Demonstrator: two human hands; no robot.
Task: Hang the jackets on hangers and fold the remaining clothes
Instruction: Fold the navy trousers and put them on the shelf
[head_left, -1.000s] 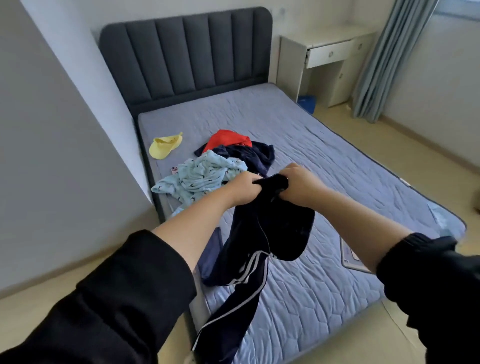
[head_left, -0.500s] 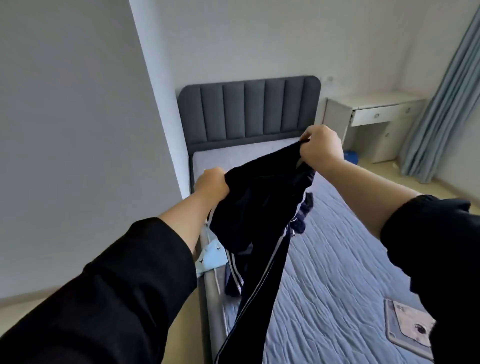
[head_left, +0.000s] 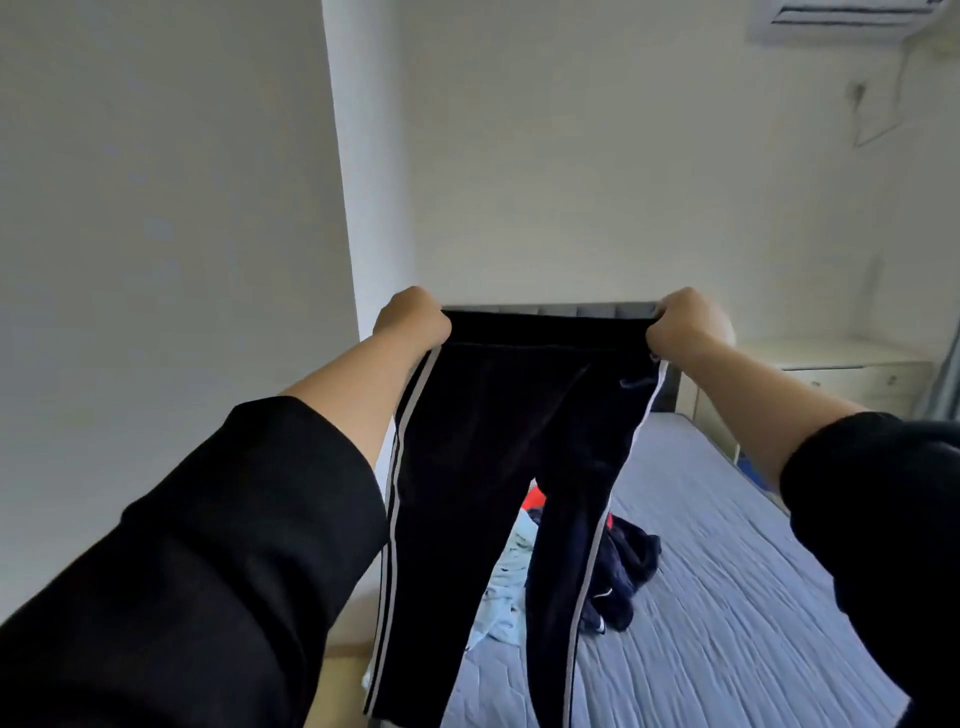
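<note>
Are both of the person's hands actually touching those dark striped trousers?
Touching. The head view shows the left hand and right hand each curled round an end of the waistband, holding the trousers up.

Dark track trousers (head_left: 498, 441) with white side stripes are hanging upright, waistband stretched flat, legs dangling apart. Toward 5 o'clock, a crumpled pile (head_left: 631, 561) of pale blue, red and navy clothes is lying on the bed (head_left: 737, 597).

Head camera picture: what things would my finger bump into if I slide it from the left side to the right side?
left sleeve → left hand → black striped trousers → right hand → white desk
</note>
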